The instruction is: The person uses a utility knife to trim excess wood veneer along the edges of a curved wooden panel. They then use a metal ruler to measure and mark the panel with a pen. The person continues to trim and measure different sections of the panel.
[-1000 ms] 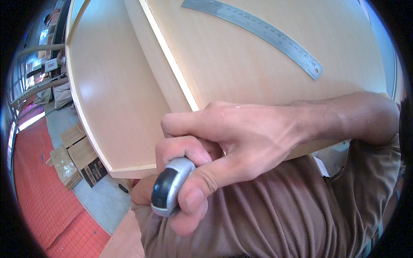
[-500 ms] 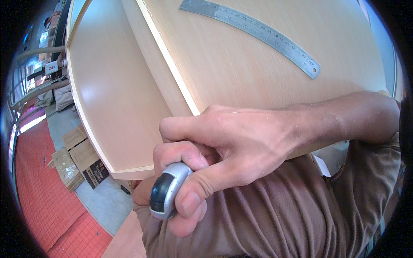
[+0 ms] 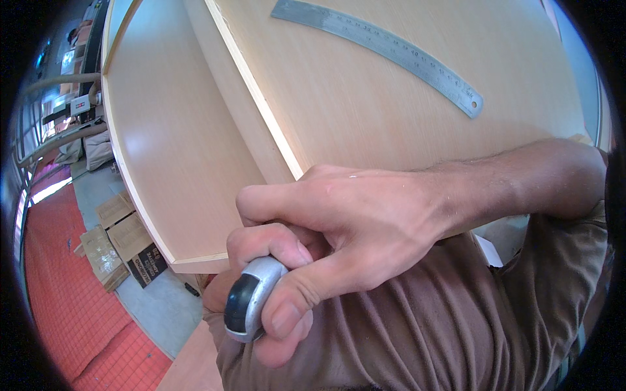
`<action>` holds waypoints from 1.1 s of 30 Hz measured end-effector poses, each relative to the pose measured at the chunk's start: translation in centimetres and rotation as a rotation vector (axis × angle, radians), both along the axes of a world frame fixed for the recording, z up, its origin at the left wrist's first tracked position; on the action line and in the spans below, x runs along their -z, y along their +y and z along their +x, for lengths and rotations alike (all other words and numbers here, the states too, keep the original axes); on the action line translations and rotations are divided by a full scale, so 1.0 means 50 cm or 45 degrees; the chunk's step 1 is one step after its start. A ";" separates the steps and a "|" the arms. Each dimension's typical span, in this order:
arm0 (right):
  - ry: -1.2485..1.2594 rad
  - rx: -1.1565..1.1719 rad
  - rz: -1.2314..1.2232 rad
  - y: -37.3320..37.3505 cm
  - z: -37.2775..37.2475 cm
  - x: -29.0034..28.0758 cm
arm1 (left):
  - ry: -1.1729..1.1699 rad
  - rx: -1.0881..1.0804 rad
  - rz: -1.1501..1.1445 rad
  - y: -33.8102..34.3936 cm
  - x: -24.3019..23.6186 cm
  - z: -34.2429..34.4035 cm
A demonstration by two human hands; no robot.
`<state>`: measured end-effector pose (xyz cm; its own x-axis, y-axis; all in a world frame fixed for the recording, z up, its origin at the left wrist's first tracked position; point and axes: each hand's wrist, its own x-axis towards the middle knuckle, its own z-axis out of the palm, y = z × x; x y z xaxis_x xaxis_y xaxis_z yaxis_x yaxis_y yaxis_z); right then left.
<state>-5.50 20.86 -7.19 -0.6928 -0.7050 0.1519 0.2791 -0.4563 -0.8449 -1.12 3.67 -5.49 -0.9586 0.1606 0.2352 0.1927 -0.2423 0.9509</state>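
Observation:
My right hand [image 3: 365, 225] reaches in from the right with its back up and its fingers curled. Its thumb and fingers are closed round a silver handle with a black inset [image 3: 253, 300]. Only the rounded end of the handle shows; the rest is hidden in the fist, so I cannot tell what kind of tool it is. A steel ruler [image 3: 385, 49] lies on the pale wood-grain panel [image 3: 365, 117] beyond the hand. My left hand is out of view.
A raised strip [image 3: 254, 88] divides the panel from a recessed section [image 3: 176, 124] with a pale edge at the left. Cardboard boxes [image 3: 120, 228] sit on the floor beside a red mat [image 3: 72, 287]. Brown cloth [image 3: 404, 326] covers my lap below the hand.
My right hand has shifted slightly left and toward me, carrying the silver handle with it. The ruler stays on the panel.

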 end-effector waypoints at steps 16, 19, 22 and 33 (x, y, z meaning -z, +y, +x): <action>0.043 0.051 -0.013 -0.012 -0.002 0.001 | -0.062 -0.041 -0.184 -0.025 -0.024 0.002; 0.095 0.044 0.045 0.003 -0.002 -0.004 | -0.063 -0.041 -0.203 -0.027 -0.027 0.002; 0.053 0.032 -0.052 -0.001 -0.002 -0.012 | -0.078 -0.036 -0.231 -0.025 -0.033 0.002; 0.313 0.346 0.324 0.029 -0.013 -0.013 | 0.049 0.514 0.007 -0.040 -0.111 -0.066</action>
